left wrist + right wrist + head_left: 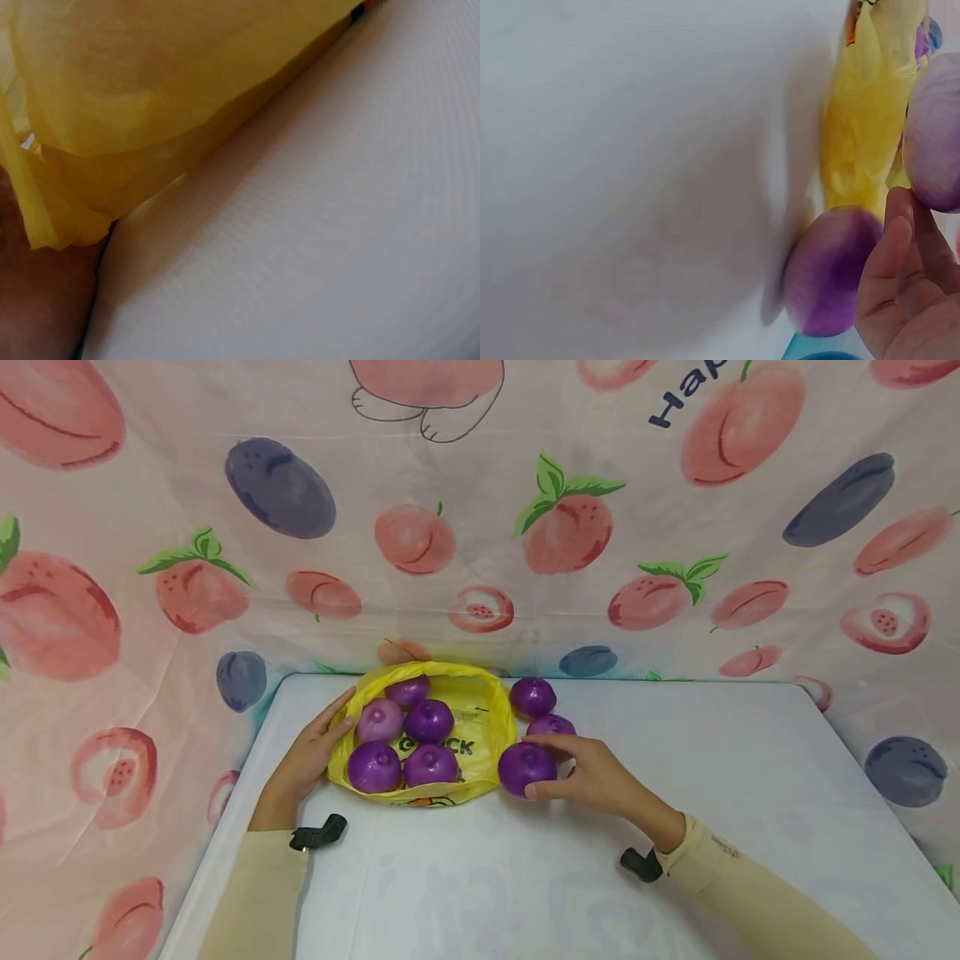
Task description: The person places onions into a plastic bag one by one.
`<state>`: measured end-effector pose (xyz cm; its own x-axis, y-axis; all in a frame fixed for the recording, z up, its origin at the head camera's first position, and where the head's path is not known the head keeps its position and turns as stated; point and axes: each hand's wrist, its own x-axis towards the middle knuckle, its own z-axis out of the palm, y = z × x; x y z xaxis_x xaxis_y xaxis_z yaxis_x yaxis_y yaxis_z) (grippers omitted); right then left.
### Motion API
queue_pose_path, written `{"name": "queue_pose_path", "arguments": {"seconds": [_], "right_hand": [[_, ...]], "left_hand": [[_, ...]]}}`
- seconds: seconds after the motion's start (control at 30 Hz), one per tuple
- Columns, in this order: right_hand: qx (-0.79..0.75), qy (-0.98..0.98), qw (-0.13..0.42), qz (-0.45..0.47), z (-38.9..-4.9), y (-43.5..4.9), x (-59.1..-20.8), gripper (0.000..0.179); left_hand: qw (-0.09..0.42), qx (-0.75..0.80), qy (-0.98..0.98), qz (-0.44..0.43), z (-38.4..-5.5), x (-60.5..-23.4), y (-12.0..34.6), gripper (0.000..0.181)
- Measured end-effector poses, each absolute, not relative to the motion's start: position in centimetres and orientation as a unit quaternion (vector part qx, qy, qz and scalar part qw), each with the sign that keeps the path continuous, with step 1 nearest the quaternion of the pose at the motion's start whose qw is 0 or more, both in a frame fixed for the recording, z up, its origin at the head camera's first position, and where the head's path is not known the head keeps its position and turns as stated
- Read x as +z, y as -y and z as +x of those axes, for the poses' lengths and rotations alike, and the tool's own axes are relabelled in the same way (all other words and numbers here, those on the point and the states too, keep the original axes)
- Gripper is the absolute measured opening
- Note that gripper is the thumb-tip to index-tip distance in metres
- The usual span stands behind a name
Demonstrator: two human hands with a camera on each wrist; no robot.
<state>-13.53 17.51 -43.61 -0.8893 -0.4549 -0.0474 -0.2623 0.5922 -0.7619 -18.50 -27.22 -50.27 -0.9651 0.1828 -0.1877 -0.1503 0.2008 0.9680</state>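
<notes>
A yellow plastic bag (483, 764) stands with its mouth wide, several purple onions (429, 721) inside it. My left hand (309, 758) holds the bag's left rim, thumb over the edge. Between the thumb and fingers of my right hand (600, 775) is one purple onion (527, 771), just outside the bag's right rim. The right wrist view shows this onion (936, 142) raised off the table at the fingertips. Two more onions lie beyond the right hand: one at the back (533, 697), the other (551, 725) partly hidden behind the hand.
Under everything lies a white tabletop (480, 893). A fruit-printed cloth (480, 468) hangs behind the table's back edge and along its sides. Black wrist cameras (318, 833) sit on both wrists.
</notes>
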Motion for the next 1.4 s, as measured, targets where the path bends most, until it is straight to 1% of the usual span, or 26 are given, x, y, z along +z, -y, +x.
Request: {"name": "queue_pose_path", "arguments": {"seconds": [0.17,0.43,0.67,0.97,1.4], "right_hand": [[-0.401,-0.890,0.097,-0.197,-14.4,-16.3,-43.4,0.072],[-0.415,-0.890,0.087,-0.168,-16.0,-14.3,-42.8,0.076],[-0.448,-0.876,0.090,-0.152,-17.2,-12.9,-42.7,0.074],[-0.458,-0.873,0.087,-0.141,-18.5,-11.1,-42.8,0.080],[-0.486,-0.861,0.084,-0.124,-19.7,-8.7,-43.1,0.077]], "left_hand": [[0.130,0.633,-0.763,0.015,-18.5,-50.3,27.3,0.058],[0.126,0.630,-0.766,0.021,-18.6,-50.5,27.3,0.058],[0.126,0.634,-0.763,0.023,-18.6,-50.3,27.4,0.057],[0.132,0.633,-0.763,0.020,-18.5,-50.2,27.3,0.058],[0.128,0.628,-0.767,0.016,-18.4,-50.1,27.2,0.058]]}}
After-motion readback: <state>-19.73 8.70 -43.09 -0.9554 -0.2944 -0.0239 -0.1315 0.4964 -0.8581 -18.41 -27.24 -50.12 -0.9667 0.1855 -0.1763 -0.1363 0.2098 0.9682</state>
